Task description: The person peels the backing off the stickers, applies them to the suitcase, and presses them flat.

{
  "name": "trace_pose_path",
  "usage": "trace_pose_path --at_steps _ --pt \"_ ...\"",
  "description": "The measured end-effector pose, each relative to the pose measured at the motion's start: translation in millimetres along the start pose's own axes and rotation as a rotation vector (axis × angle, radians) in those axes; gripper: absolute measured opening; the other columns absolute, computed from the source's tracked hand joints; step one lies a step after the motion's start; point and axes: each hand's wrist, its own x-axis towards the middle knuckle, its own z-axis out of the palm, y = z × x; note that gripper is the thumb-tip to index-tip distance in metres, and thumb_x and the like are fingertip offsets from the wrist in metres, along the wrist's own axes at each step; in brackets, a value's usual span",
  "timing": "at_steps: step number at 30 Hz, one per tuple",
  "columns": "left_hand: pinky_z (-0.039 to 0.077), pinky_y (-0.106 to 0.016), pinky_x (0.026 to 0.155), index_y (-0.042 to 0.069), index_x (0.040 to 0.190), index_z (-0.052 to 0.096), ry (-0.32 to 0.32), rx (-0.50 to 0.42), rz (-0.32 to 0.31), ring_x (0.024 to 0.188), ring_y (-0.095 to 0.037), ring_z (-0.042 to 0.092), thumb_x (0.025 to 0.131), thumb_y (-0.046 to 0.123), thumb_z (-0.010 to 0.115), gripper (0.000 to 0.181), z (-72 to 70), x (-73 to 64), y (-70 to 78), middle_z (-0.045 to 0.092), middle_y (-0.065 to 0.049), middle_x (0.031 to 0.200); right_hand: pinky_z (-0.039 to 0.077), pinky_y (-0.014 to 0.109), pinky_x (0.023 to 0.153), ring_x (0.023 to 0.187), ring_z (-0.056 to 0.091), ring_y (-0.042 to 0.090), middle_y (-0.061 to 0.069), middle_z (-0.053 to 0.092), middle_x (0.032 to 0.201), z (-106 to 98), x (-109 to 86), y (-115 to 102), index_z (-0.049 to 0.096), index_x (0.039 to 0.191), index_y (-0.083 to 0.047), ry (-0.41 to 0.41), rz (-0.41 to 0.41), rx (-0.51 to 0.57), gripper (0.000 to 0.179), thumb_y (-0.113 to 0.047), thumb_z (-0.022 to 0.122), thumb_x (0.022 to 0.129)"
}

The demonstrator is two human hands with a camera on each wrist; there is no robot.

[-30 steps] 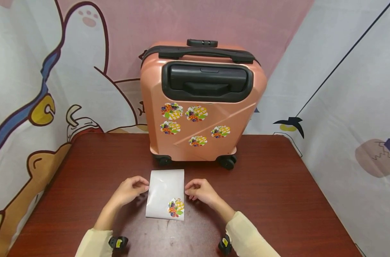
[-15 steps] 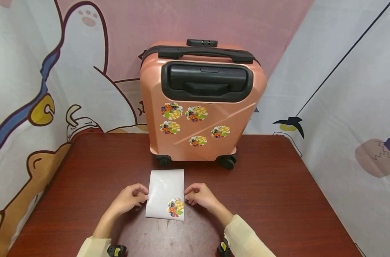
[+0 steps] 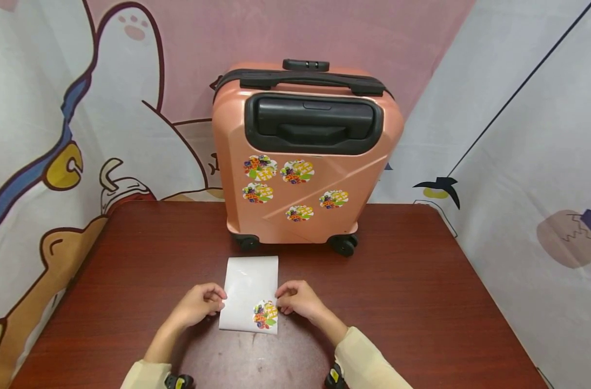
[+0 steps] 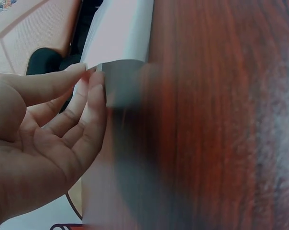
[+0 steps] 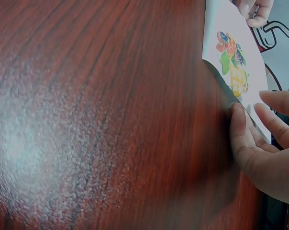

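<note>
A white sticker sheet lies on the table, with a round fruit-print sticker at its lower right corner. My left hand pinches the sheet's left edge between thumb and fingertips; the left wrist view shows this edge slightly raised. On the opposite side, my right hand has thumb and fingers about the right edge, close to the sticker. How firmly they grip is hard to tell. Behind the sheet stands a pink-orange suitcase. Several similar stickers are on its front.
The dark red wooden table extends to both sides. Close behind the suitcase hangs a cartoon-printed cloth, which also covers the sides. The suitcase stands on black wheels, just beyond the sheet's far edge.
Both hands have slid down along the sheet's sides toward the near edge. The right hand has also come left onto the right edge. Sheet and suitcase have hardly moved.
</note>
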Motion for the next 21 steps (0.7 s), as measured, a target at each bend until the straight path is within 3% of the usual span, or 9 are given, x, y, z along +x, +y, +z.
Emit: trace_pose_path --at_steps 7,12,17,21 --pt "0.051 -0.034 0.058 -0.01 0.088 0.056 0.003 -0.059 -0.004 0.065 -0.02 0.056 0.078 -0.007 0.061 0.012 2.5 -0.3 -4.9 0.057 -0.01 0.073 0.048 0.028 0.048 0.051 0.053 0.013 0.004 0.058 0.063 3 0.0 0 0.061 0.088 0.013 0.004 -0.015 -0.017 0.016 0.007 0.064 0.074" --pt "0.051 -0.031 0.058 -0.011 0.089 0.056 0.009 -0.074 -0.007 0.064 -0.019 0.055 0.078 -0.007 0.061 0.012 2.8 0.8 -6.9 0.057 -0.01 0.073 0.049 0.033 0.051 0.052 0.05 0.013 0.005 0.057 0.064 6 -6.8 -14 0.059 0.087 0.016 0.01 -0.038 -0.012 0.018 0.009 0.065 0.072" --pt "0.051 -0.03 0.058 -0.012 0.09 0.056 0.003 -0.094 0.007 0.064 -0.018 0.055 0.078 -0.008 0.06 0.013 1.8 0.7 -3.5 0.058 -0.011 0.073 0.047 0.03 0.052 0.052 0.048 0.012 0.005 0.052 0.061 8 -13.8 -30 0.057 0.086 0.019 0.016 -0.052 -0.024 0.018 0.01 0.065 0.072" --pt "0.051 -0.031 0.057 -0.013 0.091 0.055 0.001 -0.098 0.013 0.063 -0.019 0.056 0.079 -0.007 0.061 0.013 1.0 0.3 0.7 0.058 -0.011 0.074 0.042 0.026 0.049 0.051 0.047 0.011 0.003 0.05 0.059 7 -9.4 -24 0.058 0.085 0.018 0.025 -0.066 -0.018 0.017 0.011 0.065 0.071"
